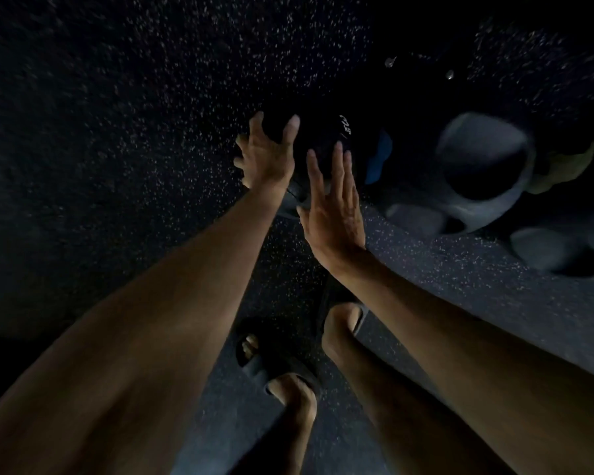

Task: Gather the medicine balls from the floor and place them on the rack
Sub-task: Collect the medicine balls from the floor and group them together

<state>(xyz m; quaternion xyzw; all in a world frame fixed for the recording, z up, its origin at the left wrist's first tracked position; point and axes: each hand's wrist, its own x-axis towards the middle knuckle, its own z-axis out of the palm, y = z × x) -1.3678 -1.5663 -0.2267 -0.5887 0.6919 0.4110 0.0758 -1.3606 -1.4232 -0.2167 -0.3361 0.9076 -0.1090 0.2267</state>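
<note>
Head view looks steeply down at a dark speckled floor (117,132) in dim light. Both bare arms reach forward to a black medicine ball (319,138) with white lettering, sitting far and centre in the scene. The left hand (266,154) curls over the ball's left side, fingers spread and thumb pressed on its top, grasping it. The right hand (333,204) is held flat and open, fingers straight, against the ball's near right side; whether the palm actually touches cannot be told in the gloom. Just right of this ball a blue patch (381,156) shows, and further right lies a grey ball-shaped thing (484,159) with a dark hollow, a yellow-green shape (563,166) beside it. Near the bottom, two feet in dark slide sandals (275,358) stand on the floor between the arms.
</note>
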